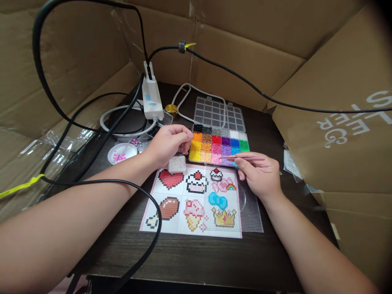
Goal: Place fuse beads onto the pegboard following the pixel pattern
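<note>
Left hand: curled loosely at the bead box, fingertips by the orange compartments; grip contents cannot be told.
Right hand: pinching tweezers.
Tweezers: long axis level, tip pointing left over the box's pink compartments, toward the counter's far edge.
Risk: a nudged box may spill beads onto the pattern sheet.

— What is everything resting on?
— A dark wood-grain table.
— And lying directly on it?
— A pixel-art pattern sheet, a clear pegboard at its right edge, an open bead organizer box, a small white dish of pink beads, a white power adapter and black cables.
</note>
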Available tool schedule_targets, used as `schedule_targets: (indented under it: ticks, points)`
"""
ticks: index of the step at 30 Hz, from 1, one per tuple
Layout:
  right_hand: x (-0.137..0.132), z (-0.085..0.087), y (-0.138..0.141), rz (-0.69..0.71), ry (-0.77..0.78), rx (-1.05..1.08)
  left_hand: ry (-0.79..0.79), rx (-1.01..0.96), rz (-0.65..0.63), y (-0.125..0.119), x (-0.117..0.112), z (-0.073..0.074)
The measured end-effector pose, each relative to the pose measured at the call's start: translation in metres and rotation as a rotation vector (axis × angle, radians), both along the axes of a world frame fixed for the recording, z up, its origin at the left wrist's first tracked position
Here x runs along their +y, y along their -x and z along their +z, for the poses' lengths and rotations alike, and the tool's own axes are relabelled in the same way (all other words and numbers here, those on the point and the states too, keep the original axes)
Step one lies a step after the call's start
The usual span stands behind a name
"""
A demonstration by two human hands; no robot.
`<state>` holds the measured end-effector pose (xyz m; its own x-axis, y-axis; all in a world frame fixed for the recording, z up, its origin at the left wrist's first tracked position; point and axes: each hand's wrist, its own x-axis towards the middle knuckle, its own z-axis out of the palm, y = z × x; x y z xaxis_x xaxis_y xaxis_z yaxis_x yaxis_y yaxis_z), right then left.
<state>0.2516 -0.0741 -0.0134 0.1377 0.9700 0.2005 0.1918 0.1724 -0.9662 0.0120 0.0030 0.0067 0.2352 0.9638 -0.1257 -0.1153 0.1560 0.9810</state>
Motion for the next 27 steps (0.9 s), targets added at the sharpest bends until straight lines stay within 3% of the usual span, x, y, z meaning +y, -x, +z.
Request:
schedule_targets:
  ticks: [8,27]
  points:
    - [-0.0109,0.0063,-0.0029,0.287,0.094,-0.035,0.0,-0.003,-0.001,0.0002,0.0001,-0.0022]
    - [-0.0106,-0.0025,-0.0073,0.291,0.126,0.004,-0.02,-0.016,-0.018,0.0001,0.0004,-0.0025]
